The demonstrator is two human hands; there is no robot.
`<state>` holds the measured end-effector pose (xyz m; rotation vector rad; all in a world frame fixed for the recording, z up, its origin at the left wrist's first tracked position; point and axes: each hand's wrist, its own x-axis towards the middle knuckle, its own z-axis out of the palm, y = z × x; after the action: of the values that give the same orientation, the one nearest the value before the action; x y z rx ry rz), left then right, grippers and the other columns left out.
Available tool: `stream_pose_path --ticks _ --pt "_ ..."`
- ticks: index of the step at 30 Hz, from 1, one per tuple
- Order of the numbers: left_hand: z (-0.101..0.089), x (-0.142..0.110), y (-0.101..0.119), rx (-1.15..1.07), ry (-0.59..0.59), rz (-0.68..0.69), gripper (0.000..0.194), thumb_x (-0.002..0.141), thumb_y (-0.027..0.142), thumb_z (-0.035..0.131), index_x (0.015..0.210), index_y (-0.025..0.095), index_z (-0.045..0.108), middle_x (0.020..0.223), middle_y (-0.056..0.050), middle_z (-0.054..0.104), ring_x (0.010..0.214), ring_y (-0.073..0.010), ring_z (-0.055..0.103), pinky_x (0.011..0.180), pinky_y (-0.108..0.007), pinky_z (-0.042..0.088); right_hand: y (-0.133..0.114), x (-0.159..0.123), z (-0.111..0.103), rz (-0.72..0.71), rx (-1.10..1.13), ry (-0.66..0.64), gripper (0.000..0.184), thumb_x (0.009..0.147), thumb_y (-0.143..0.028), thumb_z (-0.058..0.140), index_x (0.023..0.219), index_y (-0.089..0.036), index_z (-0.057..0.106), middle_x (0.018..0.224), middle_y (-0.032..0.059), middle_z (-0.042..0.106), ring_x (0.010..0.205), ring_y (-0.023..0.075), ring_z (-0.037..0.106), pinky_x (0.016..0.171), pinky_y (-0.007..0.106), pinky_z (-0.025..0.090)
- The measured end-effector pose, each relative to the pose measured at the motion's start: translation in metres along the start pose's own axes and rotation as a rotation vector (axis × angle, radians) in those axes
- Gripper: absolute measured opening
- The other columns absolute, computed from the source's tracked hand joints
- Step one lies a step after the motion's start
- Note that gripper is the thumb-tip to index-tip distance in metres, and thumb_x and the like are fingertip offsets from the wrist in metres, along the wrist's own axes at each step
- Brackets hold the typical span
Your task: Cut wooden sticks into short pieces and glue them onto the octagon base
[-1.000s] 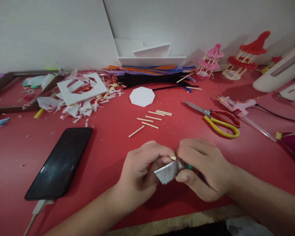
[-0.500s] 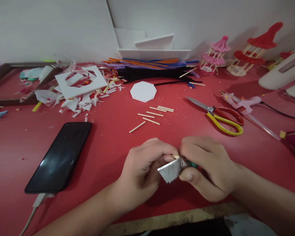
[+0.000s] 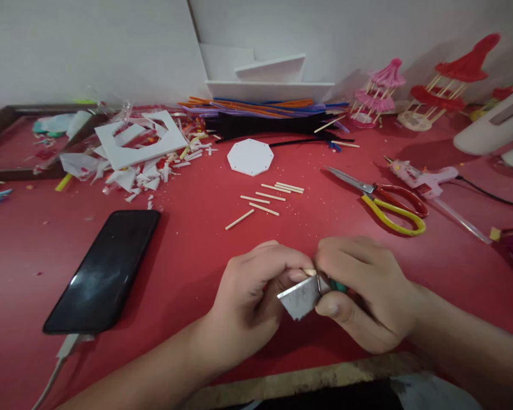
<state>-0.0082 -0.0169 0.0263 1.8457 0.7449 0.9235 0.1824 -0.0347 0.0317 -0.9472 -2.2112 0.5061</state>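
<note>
Near the front of the red table, my right hand (image 3: pixel 361 296) is closed around a knife (image 3: pixel 300 297) with a short, wide metal blade. A bit of its green handle shows between the fingers. My left hand (image 3: pixel 256 296) pinches a small wooden stick (image 3: pixel 310 272), whose pale tip shows at the blade's upper edge; the rest is hidden by the fingers. Beyond the hands lie several short cut wooden sticks (image 3: pixel 264 208). Behind those is a white octagonal foam board (image 3: pixel 250 157) with small holes along its rim.
A black phone (image 3: pixel 105 270) on a cable lies left. Scissors (image 3: pixel 393 213) and a pink glue gun (image 3: pixel 427 181) lie right. White foam scraps (image 3: pixel 141 142) pile up back left, pipe cleaners (image 3: pixel 260 108) along the wall. Pink (image 3: pixel 376 94) and red stick models (image 3: pixel 444 99) stand back right.
The view has shifted very slightly. Both hands, the knife and the stick keep nearly the same pose, with the blade still against or close to the stick's tip.
</note>
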Motion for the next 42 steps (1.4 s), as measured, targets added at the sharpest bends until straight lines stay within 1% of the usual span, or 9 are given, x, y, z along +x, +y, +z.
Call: stream_pose_path --ticks 4,9,13,20,28,34,37,39,42 --pt "0.002 0.000 -0.001 -0.046 0.003 -0.036 0.016 0.090 0.006 0.051 0.078 0.016 0.057 0.071 0.000 0.061 0.066 -0.0089 0.055 0.064 -0.018 0.045 0.001 -0.001 0.001 0.017 0.027 -0.013 0.036 0.096 -0.043 0.041 0.070 -0.020 0.036 0.062 -0.0048 0.035 0.055 0.0088 0.029 0.052 0.025 0.021" --pt "0.004 -0.003 -0.002 -0.110 0.026 -0.028 0.016 0.090 0.005 0.049 0.082 0.016 0.057 0.068 0.003 0.057 0.063 -0.0073 0.054 0.062 -0.016 0.044 0.002 -0.001 0.002 0.046 0.080 -0.021 0.036 0.095 -0.043 0.044 0.070 -0.020 0.036 0.063 -0.0048 0.035 0.056 0.0085 0.029 0.052 0.025 0.021" --pt "0.003 -0.005 -0.002 -0.115 0.016 -0.021 0.017 0.089 0.003 0.049 0.084 0.017 0.057 0.067 0.004 0.056 0.063 -0.0066 0.053 0.061 -0.015 0.043 0.001 -0.001 0.002 0.044 0.095 -0.015 0.036 0.095 -0.043 0.045 0.070 -0.020 0.034 0.063 -0.0054 0.034 0.056 0.0079 0.029 0.052 0.024 0.020" --pt "0.000 -0.001 -0.004 -0.082 -0.014 0.023 0.021 0.082 -0.004 0.051 0.080 0.016 0.056 0.065 0.005 0.052 0.062 -0.0062 0.050 0.061 -0.014 0.042 0.002 -0.002 0.003 0.038 0.090 -0.007 0.036 0.096 -0.044 0.044 0.071 -0.019 0.034 0.064 -0.0055 0.034 0.056 0.0077 0.028 0.052 0.025 0.020" --pt "0.000 -0.002 -0.004 -0.068 0.004 0.065 0.023 0.082 -0.005 0.048 0.083 0.016 0.056 0.064 0.005 0.051 0.057 -0.0054 0.046 0.055 -0.014 0.039 0.006 -0.002 0.004 0.029 0.090 0.003 0.036 0.096 -0.043 0.044 0.070 -0.019 0.035 0.063 -0.0057 0.033 0.055 0.0077 0.028 0.052 0.025 0.020" --pt "-0.004 0.001 -0.004 -0.006 -0.021 0.085 0.023 0.080 -0.004 0.045 0.080 0.016 0.055 0.065 0.003 0.055 0.058 -0.0072 0.050 0.055 -0.016 0.040 0.004 -0.003 0.006 0.037 0.054 0.001 0.037 0.095 -0.045 0.045 0.069 -0.019 0.038 0.063 -0.0050 0.036 0.056 0.0083 0.029 0.052 0.026 0.021" --pt "-0.003 -0.001 -0.005 0.012 -0.017 0.112 0.024 0.079 -0.005 0.045 0.080 0.016 0.056 0.067 0.001 0.058 0.058 -0.0078 0.052 0.055 -0.017 0.042 0.011 -0.003 0.003 0.043 0.031 -0.004 0.035 0.095 -0.043 0.045 0.070 -0.019 0.041 0.063 -0.0043 0.039 0.056 0.0090 0.032 0.052 0.026 0.023" --pt "-0.002 -0.002 -0.002 -0.019 -0.053 0.161 0.024 0.081 -0.004 0.046 0.080 0.016 0.057 0.066 0.001 0.060 0.058 -0.0082 0.052 0.058 -0.019 0.044 0.020 -0.003 -0.004 0.072 -0.035 0.014 0.030 0.095 -0.039 0.044 0.072 -0.019 0.045 0.063 -0.0039 0.042 0.055 0.0090 0.035 0.052 0.025 0.026" --pt "-0.001 -0.004 0.002 -0.080 -0.086 0.171 0.021 0.087 0.000 0.048 0.080 0.016 0.059 0.064 0.001 0.062 0.059 -0.0092 0.054 0.063 -0.021 0.046 0.031 -0.002 -0.016 0.136 -0.205 0.163 0.028 0.096 -0.034 0.044 0.072 -0.019 0.046 0.058 -0.0050 0.040 0.052 0.0083 0.037 0.051 0.024 0.028"
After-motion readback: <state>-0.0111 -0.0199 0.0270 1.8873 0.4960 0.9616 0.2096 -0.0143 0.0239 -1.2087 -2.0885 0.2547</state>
